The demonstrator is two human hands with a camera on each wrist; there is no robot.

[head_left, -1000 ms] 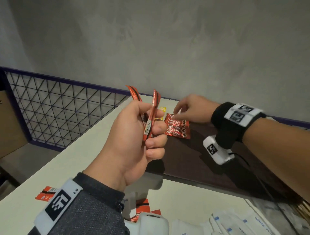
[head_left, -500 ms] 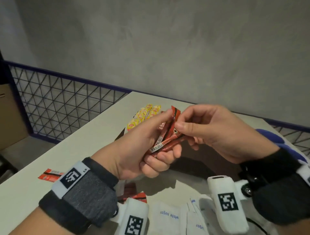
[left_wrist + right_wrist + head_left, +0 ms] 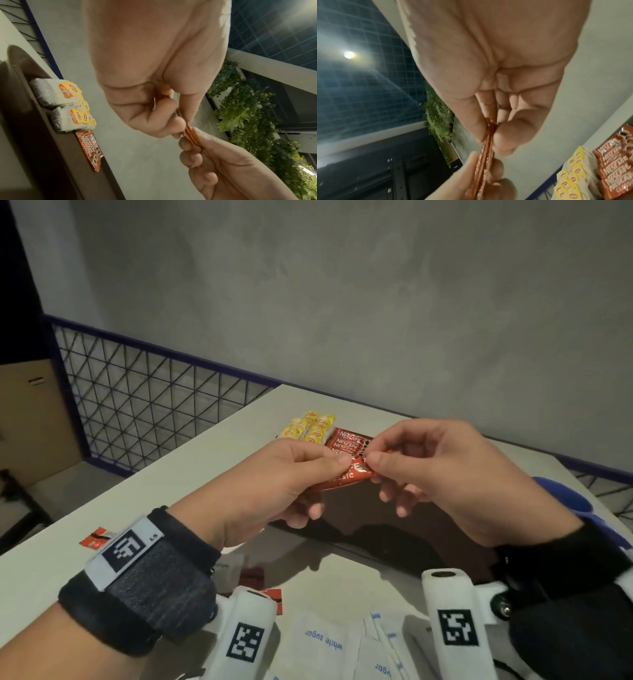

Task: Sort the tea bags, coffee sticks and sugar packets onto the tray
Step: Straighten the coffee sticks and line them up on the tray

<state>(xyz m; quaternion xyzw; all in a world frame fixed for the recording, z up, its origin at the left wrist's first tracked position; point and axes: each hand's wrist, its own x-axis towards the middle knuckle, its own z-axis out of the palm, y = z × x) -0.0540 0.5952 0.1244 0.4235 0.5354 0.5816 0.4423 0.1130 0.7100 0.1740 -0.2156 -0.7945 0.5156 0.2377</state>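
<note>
Both hands hold a small bundle of red coffee sticks in the air over the dark brown tray. My left hand grips one end and my right hand pinches the other between thumb and forefinger. The wrist views show the bundle edge-on between the fingertips. At the tray's far end lie yellow-tagged tea bags and, beside them, a row of red coffee sticks. White sugar packets lie on the table in front of me.
One red coffee stick lies at the table's left edge, another under my left wrist. A wire-mesh railing runs past the table's left side, with a cardboard box beyond it. A blue object sits at the right.
My right hand came back from the row of sticks on the tray and took hold of the bundle in my left hand. Both hands now hold it lower, over the tray.
</note>
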